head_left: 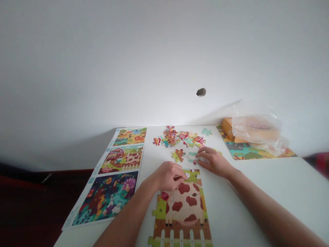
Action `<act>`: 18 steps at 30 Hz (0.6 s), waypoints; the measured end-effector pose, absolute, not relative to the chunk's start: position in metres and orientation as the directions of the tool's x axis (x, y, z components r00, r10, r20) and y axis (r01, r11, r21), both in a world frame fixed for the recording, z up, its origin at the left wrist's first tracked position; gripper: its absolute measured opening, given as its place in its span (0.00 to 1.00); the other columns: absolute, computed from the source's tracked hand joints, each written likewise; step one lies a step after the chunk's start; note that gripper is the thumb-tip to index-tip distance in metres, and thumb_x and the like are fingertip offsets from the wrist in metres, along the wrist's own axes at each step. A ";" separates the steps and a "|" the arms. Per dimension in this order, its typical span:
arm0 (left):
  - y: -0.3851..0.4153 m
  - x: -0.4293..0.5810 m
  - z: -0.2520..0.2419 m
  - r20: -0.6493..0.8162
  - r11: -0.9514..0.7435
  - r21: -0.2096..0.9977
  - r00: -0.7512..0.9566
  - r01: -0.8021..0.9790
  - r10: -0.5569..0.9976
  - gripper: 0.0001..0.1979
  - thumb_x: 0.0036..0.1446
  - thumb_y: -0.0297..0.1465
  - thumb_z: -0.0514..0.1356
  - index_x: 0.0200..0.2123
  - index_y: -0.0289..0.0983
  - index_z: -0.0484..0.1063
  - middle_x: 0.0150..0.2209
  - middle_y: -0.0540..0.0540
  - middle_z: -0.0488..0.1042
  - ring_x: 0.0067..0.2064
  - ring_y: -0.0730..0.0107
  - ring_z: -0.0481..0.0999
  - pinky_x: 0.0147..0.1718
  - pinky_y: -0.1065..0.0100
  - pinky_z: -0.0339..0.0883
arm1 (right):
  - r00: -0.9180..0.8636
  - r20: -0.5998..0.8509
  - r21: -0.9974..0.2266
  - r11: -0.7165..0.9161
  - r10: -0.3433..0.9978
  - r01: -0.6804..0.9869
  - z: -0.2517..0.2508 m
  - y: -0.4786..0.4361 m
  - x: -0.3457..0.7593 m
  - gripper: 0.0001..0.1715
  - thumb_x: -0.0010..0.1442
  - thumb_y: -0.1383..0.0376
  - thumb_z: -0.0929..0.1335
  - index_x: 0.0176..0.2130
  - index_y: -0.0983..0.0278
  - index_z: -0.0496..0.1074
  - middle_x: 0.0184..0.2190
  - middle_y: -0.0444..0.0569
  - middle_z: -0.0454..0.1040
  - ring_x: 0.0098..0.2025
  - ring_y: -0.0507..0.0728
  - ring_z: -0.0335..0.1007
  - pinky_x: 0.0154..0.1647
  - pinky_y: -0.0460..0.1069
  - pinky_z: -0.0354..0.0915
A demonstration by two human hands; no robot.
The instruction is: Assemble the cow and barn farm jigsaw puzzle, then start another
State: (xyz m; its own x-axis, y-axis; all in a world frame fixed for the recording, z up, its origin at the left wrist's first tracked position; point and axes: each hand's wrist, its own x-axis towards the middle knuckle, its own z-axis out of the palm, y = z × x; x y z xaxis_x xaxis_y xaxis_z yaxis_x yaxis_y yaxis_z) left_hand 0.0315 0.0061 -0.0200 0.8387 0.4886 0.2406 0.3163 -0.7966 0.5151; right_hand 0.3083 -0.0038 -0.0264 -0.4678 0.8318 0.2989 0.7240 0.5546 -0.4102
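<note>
A partly joined jigsaw puzzle (191,202) showing a spotted cow and a white fence lies in front of me. My left hand (171,175) rests over its upper left edge, fingers curled into a pinch. What those fingertips hold, if anything, is hidden. Just beyond the puzzle, my right hand (212,160) has its fingers and thumb at the right edge of a pale green puzzle piece (191,156) with a bit of red. An orange and green puzzle piece (179,155) lies left of it. Behind them is a loose pile of puzzle pieces (171,136).
Printed picture sheets (89,185) line the table's left side, one showing the same cow. At the back right, a clear plastic bag (257,128) covers part of an orange box (227,128) on a colourful sheet (239,154). A white wall (164,68) borders the table's far edge.
</note>
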 end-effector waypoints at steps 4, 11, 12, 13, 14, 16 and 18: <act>0.004 0.033 -0.019 0.237 -0.791 0.518 0.834 0.326 0.498 0.10 0.57 0.26 0.60 0.36 0.41 0.83 0.29 0.48 0.81 0.28 0.71 0.76 0.30 0.72 0.67 | -0.466 0.284 -0.486 0.544 0.838 0.684 -0.026 -0.007 0.304 0.16 0.62 0.58 0.71 0.49 0.61 0.76 0.48 0.55 0.74 0.48 0.59 0.73 0.52 0.54 0.70; 0.004 0.032 -0.020 0.229 -0.791 0.514 0.835 0.333 0.501 0.09 0.57 0.26 0.61 0.36 0.41 0.83 0.30 0.49 0.81 0.28 0.71 0.76 0.30 0.72 0.67 | -0.545 0.234 -0.569 0.567 0.805 0.595 -0.015 -0.012 0.300 0.12 0.64 0.60 0.69 0.46 0.60 0.78 0.46 0.54 0.71 0.47 0.58 0.71 0.51 0.54 0.68; 0.004 0.032 -0.020 0.229 -0.793 0.509 0.834 0.336 0.501 0.09 0.57 0.26 0.61 0.36 0.41 0.83 0.30 0.49 0.81 0.28 0.71 0.76 0.30 0.72 0.66 | -0.555 0.233 -0.574 0.573 0.799 0.584 -0.015 -0.012 0.300 0.12 0.64 0.61 0.69 0.46 0.60 0.78 0.46 0.54 0.71 0.47 0.58 0.70 0.51 0.54 0.68; 0.004 0.032 -0.020 0.229 -0.794 0.504 0.834 0.339 0.502 0.10 0.57 0.26 0.61 0.36 0.41 0.83 0.29 0.49 0.81 0.28 0.71 0.76 0.30 0.71 0.66 | -0.562 0.231 -0.578 0.577 0.794 0.577 -0.015 -0.012 0.301 0.12 0.64 0.62 0.69 0.47 0.60 0.78 0.46 0.54 0.70 0.47 0.58 0.70 0.51 0.54 0.68; 0.004 0.032 -0.020 0.227 -0.795 0.502 0.835 0.341 0.502 0.10 0.57 0.26 0.61 0.36 0.41 0.83 0.29 0.49 0.81 0.28 0.71 0.76 0.30 0.71 0.66 | -0.566 0.230 -0.580 0.579 0.792 0.573 -0.016 -0.011 0.302 0.12 0.63 0.62 0.70 0.47 0.59 0.78 0.46 0.53 0.70 0.47 0.58 0.70 0.50 0.54 0.68; 0.004 0.032 -0.020 0.223 -0.795 0.502 0.837 0.340 0.499 0.10 0.57 0.26 0.61 0.36 0.41 0.83 0.29 0.49 0.81 0.28 0.71 0.76 0.30 0.71 0.65 | -0.564 0.226 -0.584 0.574 0.794 0.574 -0.017 -0.011 0.303 0.12 0.63 0.63 0.70 0.47 0.59 0.78 0.46 0.53 0.70 0.47 0.58 0.69 0.50 0.54 0.67; 0.004 0.031 -0.020 0.220 -0.793 0.507 0.839 0.337 0.497 0.10 0.57 0.26 0.61 0.37 0.41 0.83 0.29 0.49 0.81 0.28 0.71 0.76 0.30 0.71 0.66 | -0.559 0.221 -0.585 0.567 0.800 0.580 -0.017 -0.012 0.303 0.11 0.63 0.63 0.70 0.46 0.59 0.79 0.46 0.53 0.69 0.46 0.58 0.69 0.50 0.54 0.67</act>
State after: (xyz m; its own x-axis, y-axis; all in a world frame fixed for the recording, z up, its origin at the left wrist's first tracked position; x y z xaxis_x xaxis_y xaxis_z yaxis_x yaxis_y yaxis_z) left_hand 0.0313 0.0045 -0.0204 0.8394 0.4972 0.2196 0.3374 -0.7933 0.5067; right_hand 0.3028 -0.0120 -0.0170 -0.5585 0.7995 0.2209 0.5798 0.5667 -0.5853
